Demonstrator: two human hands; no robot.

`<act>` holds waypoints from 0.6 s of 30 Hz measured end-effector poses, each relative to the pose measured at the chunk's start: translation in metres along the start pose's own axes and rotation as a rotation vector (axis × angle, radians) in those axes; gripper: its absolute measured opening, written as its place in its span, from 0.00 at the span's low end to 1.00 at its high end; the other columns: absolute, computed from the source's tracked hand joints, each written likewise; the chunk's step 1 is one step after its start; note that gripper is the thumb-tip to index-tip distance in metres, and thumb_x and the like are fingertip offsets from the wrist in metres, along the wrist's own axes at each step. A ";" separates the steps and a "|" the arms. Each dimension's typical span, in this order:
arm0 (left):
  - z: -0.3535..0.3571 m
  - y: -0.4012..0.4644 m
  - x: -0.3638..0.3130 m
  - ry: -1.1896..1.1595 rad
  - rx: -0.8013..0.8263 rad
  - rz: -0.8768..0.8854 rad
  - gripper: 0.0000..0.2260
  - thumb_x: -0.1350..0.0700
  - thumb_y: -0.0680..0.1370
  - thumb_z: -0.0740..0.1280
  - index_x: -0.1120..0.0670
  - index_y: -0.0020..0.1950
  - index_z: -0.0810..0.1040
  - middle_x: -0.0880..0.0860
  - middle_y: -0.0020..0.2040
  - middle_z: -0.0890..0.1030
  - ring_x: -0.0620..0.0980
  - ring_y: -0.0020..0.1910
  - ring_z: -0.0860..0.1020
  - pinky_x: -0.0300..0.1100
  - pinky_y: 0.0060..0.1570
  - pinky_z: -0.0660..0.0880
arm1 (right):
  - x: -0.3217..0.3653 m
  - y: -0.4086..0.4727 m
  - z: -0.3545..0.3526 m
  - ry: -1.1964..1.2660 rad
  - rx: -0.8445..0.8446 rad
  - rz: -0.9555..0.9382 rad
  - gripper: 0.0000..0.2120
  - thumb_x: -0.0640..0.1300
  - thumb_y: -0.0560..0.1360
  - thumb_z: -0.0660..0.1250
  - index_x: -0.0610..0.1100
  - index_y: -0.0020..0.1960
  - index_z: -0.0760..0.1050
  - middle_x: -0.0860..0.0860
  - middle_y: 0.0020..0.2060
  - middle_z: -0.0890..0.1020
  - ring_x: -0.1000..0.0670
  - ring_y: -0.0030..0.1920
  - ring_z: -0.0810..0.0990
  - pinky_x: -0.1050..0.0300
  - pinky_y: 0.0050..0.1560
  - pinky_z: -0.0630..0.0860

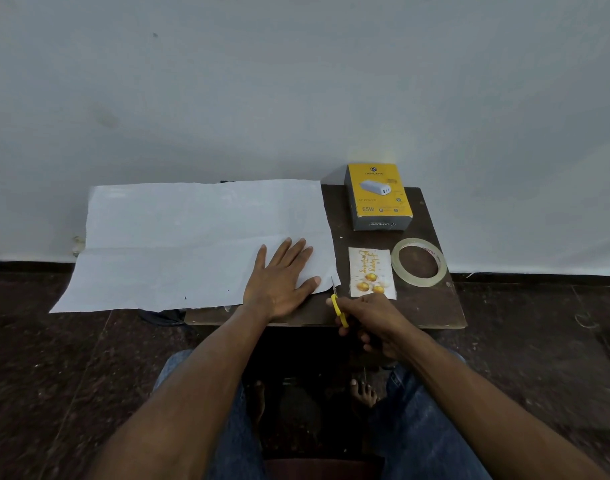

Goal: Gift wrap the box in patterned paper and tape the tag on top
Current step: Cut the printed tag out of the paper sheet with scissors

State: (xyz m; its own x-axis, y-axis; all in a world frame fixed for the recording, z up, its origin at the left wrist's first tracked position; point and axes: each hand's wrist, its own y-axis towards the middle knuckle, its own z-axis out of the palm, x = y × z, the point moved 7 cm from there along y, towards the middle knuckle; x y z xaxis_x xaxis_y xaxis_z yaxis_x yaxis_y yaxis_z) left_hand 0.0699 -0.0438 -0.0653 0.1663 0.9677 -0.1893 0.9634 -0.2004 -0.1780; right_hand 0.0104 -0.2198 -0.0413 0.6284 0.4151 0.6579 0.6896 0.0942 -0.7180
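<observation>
Left hand [281,278] flat on paper [178,237], fingers straight — right hand [369,320] gripping scissors [338,306]

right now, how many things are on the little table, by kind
sheet of wrapping paper: 1, white side up, left hand flat on it
yellow charger box: 1
birthday tag: 1
roll of clear tape: 1
yellow-handled scissors: 1, gripped by the right hand at the paper's near edge
total: 5
</observation>
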 end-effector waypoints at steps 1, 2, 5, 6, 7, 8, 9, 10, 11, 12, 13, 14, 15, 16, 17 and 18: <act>0.001 0.000 0.000 0.000 0.002 -0.002 0.30 0.34 0.81 0.45 0.45 0.80 0.45 0.45 0.81 0.42 0.47 0.79 0.39 0.58 0.76 0.36 | 0.001 0.000 0.000 -0.002 0.000 0.003 0.20 0.57 0.74 0.71 0.37 0.45 0.81 0.47 0.31 0.83 0.56 0.20 0.68 0.65 0.24 0.67; 0.002 0.001 0.001 0.000 0.003 -0.004 0.30 0.34 0.81 0.45 0.45 0.80 0.45 0.45 0.81 0.42 0.47 0.79 0.39 0.58 0.76 0.36 | 0.001 0.000 0.000 -0.003 0.001 0.004 0.21 0.57 0.74 0.71 0.37 0.46 0.81 0.47 0.31 0.83 0.56 0.20 0.68 0.65 0.24 0.67; 0.003 0.002 0.001 0.001 0.001 -0.005 0.31 0.34 0.81 0.45 0.44 0.80 0.45 0.44 0.81 0.42 0.47 0.79 0.39 0.58 0.75 0.35 | 0.004 0.001 0.000 -0.009 -0.002 0.003 0.22 0.57 0.74 0.71 0.37 0.47 0.81 0.47 0.32 0.83 0.56 0.20 0.68 0.65 0.23 0.66; 0.003 0.002 0.001 0.001 0.002 -0.006 0.31 0.34 0.80 0.45 0.44 0.80 0.46 0.44 0.81 0.42 0.47 0.79 0.39 0.58 0.75 0.35 | 0.005 0.001 0.001 -0.010 -0.001 0.004 0.21 0.58 0.74 0.71 0.37 0.46 0.81 0.47 0.32 0.83 0.56 0.20 0.68 0.65 0.23 0.66; 0.003 0.002 0.001 -0.001 0.001 -0.005 0.31 0.33 0.80 0.45 0.44 0.80 0.46 0.45 0.81 0.42 0.47 0.79 0.39 0.58 0.75 0.35 | 0.006 0.002 0.001 -0.010 0.001 0.006 0.21 0.58 0.74 0.71 0.38 0.45 0.81 0.47 0.32 0.83 0.56 0.21 0.68 0.65 0.23 0.66; 0.002 0.002 0.001 -0.002 -0.001 -0.004 0.31 0.33 0.80 0.45 0.44 0.80 0.46 0.45 0.81 0.42 0.47 0.79 0.39 0.58 0.75 0.35 | 0.007 0.002 0.000 -0.010 0.004 0.011 0.21 0.58 0.74 0.71 0.39 0.45 0.81 0.47 0.32 0.83 0.56 0.21 0.68 0.64 0.23 0.67; 0.002 0.002 0.001 -0.002 -0.003 -0.002 0.31 0.33 0.80 0.45 0.44 0.80 0.46 0.45 0.81 0.42 0.47 0.79 0.39 0.58 0.75 0.35 | 0.007 0.003 0.001 -0.008 0.009 0.017 0.20 0.58 0.74 0.71 0.39 0.44 0.80 0.47 0.33 0.83 0.56 0.21 0.68 0.64 0.24 0.67; 0.002 0.002 0.001 -0.002 -0.005 -0.001 0.31 0.33 0.80 0.45 0.44 0.80 0.46 0.45 0.81 0.42 0.47 0.79 0.39 0.58 0.75 0.35 | 0.008 0.003 0.001 -0.006 0.014 0.022 0.20 0.58 0.74 0.70 0.39 0.44 0.80 0.47 0.33 0.83 0.56 0.21 0.68 0.64 0.24 0.67; 0.002 0.002 0.001 -0.002 -0.004 0.000 0.31 0.33 0.80 0.44 0.44 0.80 0.46 0.45 0.81 0.42 0.47 0.79 0.39 0.58 0.75 0.35 | 0.008 0.003 0.001 -0.005 0.015 0.024 0.20 0.58 0.74 0.70 0.39 0.44 0.80 0.47 0.33 0.83 0.56 0.21 0.68 0.64 0.24 0.67; 0.002 0.002 0.001 -0.001 -0.003 0.000 0.32 0.33 0.80 0.44 0.44 0.80 0.46 0.45 0.81 0.42 0.47 0.79 0.39 0.58 0.75 0.35 | 0.008 0.003 0.000 -0.004 0.012 0.024 0.20 0.58 0.74 0.71 0.39 0.44 0.80 0.47 0.33 0.83 0.56 0.21 0.68 0.64 0.24 0.67; 0.002 0.001 0.001 0.001 -0.001 -0.001 0.32 0.33 0.80 0.44 0.44 0.80 0.46 0.45 0.81 0.42 0.47 0.79 0.39 0.59 0.75 0.36 | 0.008 0.004 0.000 -0.002 0.009 0.023 0.20 0.58 0.74 0.71 0.39 0.44 0.80 0.47 0.32 0.82 0.56 0.22 0.68 0.64 0.24 0.67; 0.002 0.001 0.001 0.004 0.003 -0.001 0.32 0.33 0.80 0.44 0.44 0.80 0.45 0.45 0.81 0.42 0.47 0.79 0.39 0.59 0.75 0.36 | 0.008 0.004 0.000 0.000 0.006 0.023 0.20 0.58 0.74 0.71 0.39 0.44 0.80 0.47 0.32 0.82 0.56 0.22 0.68 0.64 0.25 0.67; 0.002 0.002 0.001 0.006 0.005 -0.002 0.32 0.33 0.80 0.44 0.44 0.80 0.45 0.45 0.81 0.42 0.47 0.79 0.39 0.59 0.75 0.35 | 0.008 0.005 0.000 0.002 0.006 0.020 0.19 0.58 0.74 0.71 0.39 0.44 0.80 0.47 0.32 0.83 0.56 0.22 0.68 0.64 0.25 0.67; 0.002 0.002 0.001 0.007 0.006 -0.003 0.32 0.33 0.80 0.44 0.44 0.80 0.45 0.45 0.81 0.42 0.47 0.79 0.39 0.59 0.75 0.35 | 0.007 0.005 0.000 0.002 0.007 0.016 0.19 0.58 0.74 0.72 0.40 0.44 0.80 0.47 0.32 0.83 0.56 0.22 0.68 0.64 0.24 0.66; 0.002 0.002 0.001 0.009 0.005 -0.004 0.32 0.33 0.80 0.44 0.44 0.80 0.45 0.45 0.81 0.42 0.47 0.79 0.39 0.58 0.75 0.35 | 0.007 0.006 0.000 0.003 0.006 0.009 0.19 0.57 0.73 0.72 0.40 0.44 0.80 0.47 0.33 0.83 0.56 0.22 0.68 0.64 0.24 0.66; 0.002 0.003 0.001 0.013 0.003 -0.006 0.32 0.33 0.80 0.44 0.44 0.80 0.45 0.45 0.81 0.42 0.47 0.79 0.39 0.58 0.75 0.35 | 0.007 0.006 0.001 0.003 0.003 0.002 0.19 0.57 0.73 0.72 0.39 0.45 0.79 0.47 0.33 0.82 0.56 0.21 0.68 0.65 0.24 0.66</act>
State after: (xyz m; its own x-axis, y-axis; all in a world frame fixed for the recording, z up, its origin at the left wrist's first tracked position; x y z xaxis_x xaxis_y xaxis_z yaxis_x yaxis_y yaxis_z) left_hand 0.0721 -0.0437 -0.0680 0.1634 0.9709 -0.1753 0.9638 -0.1950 -0.1817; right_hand 0.0191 -0.2156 -0.0413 0.6308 0.4124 0.6573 0.6873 0.0962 -0.7200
